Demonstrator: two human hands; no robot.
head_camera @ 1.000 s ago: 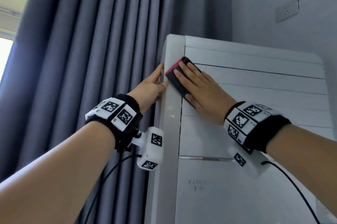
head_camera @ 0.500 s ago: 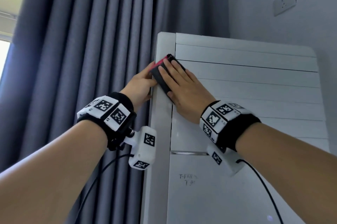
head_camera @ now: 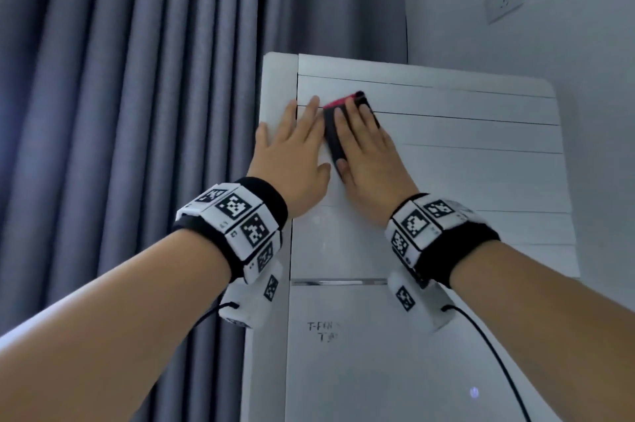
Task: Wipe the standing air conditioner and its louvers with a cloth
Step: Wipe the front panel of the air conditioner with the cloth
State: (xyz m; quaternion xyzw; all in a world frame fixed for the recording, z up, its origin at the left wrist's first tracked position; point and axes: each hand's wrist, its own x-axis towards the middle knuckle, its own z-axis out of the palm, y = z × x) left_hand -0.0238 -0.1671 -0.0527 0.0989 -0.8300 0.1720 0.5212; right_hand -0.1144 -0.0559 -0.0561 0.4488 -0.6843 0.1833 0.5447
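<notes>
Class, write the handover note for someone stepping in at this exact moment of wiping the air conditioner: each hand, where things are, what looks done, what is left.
Left hand: open, flat on the air conditioner's front near its top left edge, holding nothing, just beside the cloth.
Right hand: pressing the cloth, dark with a pink edge, flat against the upper louvers; fingers spread on top, not gripping.
Done: cannot tell from the surface which parts are already wiped.
Left: carry on rightward across the louvers, then the lower front panel and the sides.
</notes>
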